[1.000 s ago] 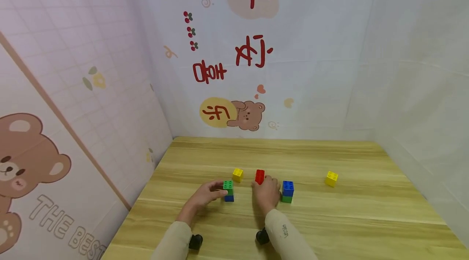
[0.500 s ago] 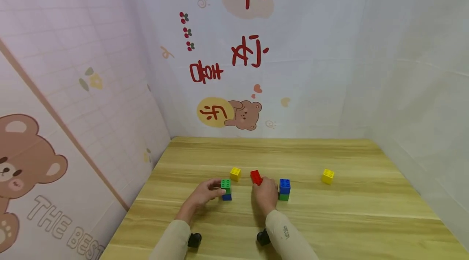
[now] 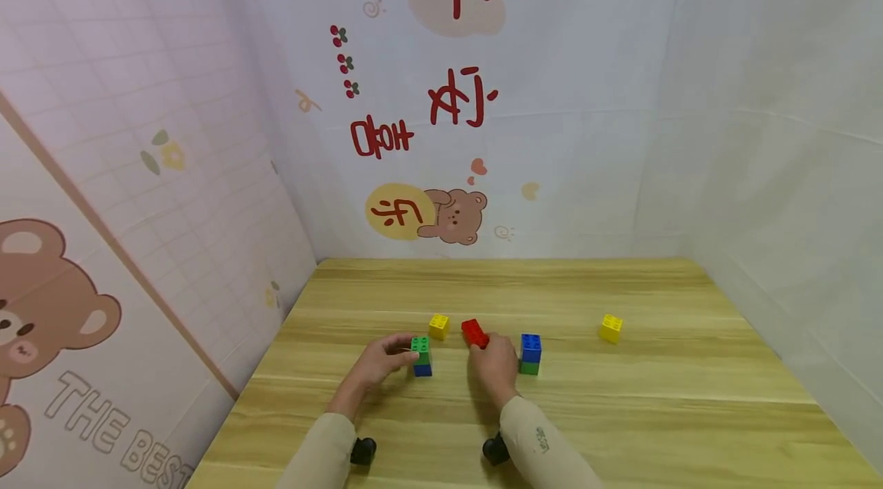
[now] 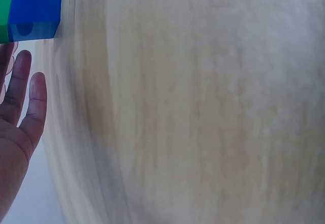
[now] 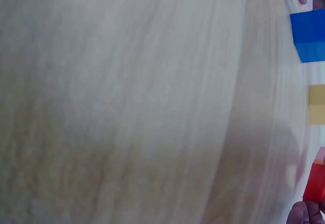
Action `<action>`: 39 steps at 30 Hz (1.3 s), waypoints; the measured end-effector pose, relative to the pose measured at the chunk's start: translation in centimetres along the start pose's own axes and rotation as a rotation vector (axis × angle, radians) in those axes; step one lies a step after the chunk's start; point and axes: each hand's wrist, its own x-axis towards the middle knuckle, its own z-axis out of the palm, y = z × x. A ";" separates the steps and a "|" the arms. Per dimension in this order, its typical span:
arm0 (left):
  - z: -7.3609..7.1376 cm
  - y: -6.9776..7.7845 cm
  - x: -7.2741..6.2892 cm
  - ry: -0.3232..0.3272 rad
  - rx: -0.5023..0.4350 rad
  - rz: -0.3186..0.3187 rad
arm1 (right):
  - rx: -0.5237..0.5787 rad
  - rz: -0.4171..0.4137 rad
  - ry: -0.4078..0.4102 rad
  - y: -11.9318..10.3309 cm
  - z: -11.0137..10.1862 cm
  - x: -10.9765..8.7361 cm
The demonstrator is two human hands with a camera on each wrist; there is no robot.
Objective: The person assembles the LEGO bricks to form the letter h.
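In the head view a green building block [image 3: 421, 344] sits on a blue block [image 3: 423, 370], forming a small upright stack. My left hand [image 3: 376, 362] holds this stack from the left, thumb in front of the green block and fingers behind. The left wrist view shows two of its fingers [image 4: 35, 97] spread away below the stack's blue block [image 4: 35, 8]. My right hand [image 3: 495, 366] pinches the near end of a red, longer block [image 3: 472, 331], which lies at a slant. In the right wrist view fingertips touch the red block [image 5: 316, 182] at the lower right edge.
Just right of my right hand stands a blue-over-green stack [image 3: 530, 348]. One yellow block [image 3: 438, 326] lies behind the left stack, another yellow block [image 3: 611, 328] farther right. The wooden table [image 3: 655, 412] meets a printed cloth wall [image 3: 572, 190] at its back edge.
The red block has turned in my right hand, its far end swinging left. My left hand keeps its hold on the green-and-blue stack. The whole head view has shifted slightly.
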 end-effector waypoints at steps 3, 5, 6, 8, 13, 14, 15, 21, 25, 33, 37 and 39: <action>0.1 0.1 0.0 0.009 0.006 -0.016 | 0.033 0.016 -0.021 -0.5 -0.1 0.0; 0.1 0.2 0.0 0.013 0.013 -0.028 | 0.048 0.006 -0.017 -0.8 -0.3 0.0; 0.2 0.2 0.0 0.015 0.021 -0.030 | 0.053 -0.001 -0.012 -1.0 -0.3 0.0; 0.3 0.3 0.0 0.016 0.030 -0.038 | 0.067 -0.021 -0.005 -1.4 -0.6 0.0; 0.7 0.5 0.3 0.017 0.050 -0.023 | 0.113 -0.052 -0.017 -2.6 -1.7 -0.1; 0.8 0.6 0.4 0.016 0.052 -0.013 | 0.127 -0.057 -0.022 -2.9 -1.9 -0.1; 0.9 0.6 0.5 0.014 0.055 -0.004 | 0.139 -0.068 -0.024 -3.1 -2.2 -0.1; 1.9 1.1 1.0 0.002 0.039 0.026 | 0.175 -0.139 -0.031 -4.6 -4.5 0.1; 2.7 1.6 1.3 0.001 0.027 0.024 | 0.178 -0.179 -0.040 -5.1 -6.5 0.7; 4.1 2.3 2.2 0.005 0.079 0.012 | 0.155 -0.216 -0.089 -4.2 -10.2 3.1; 4.9 2.6 2.7 -0.002 0.088 0.021 | 0.141 -0.225 -0.129 -3.2 -12.0 3.9; 5.3 2.7 2.9 -0.006 0.091 0.027 | 0.128 -0.237 -0.157 -2.6 -12.8 4.2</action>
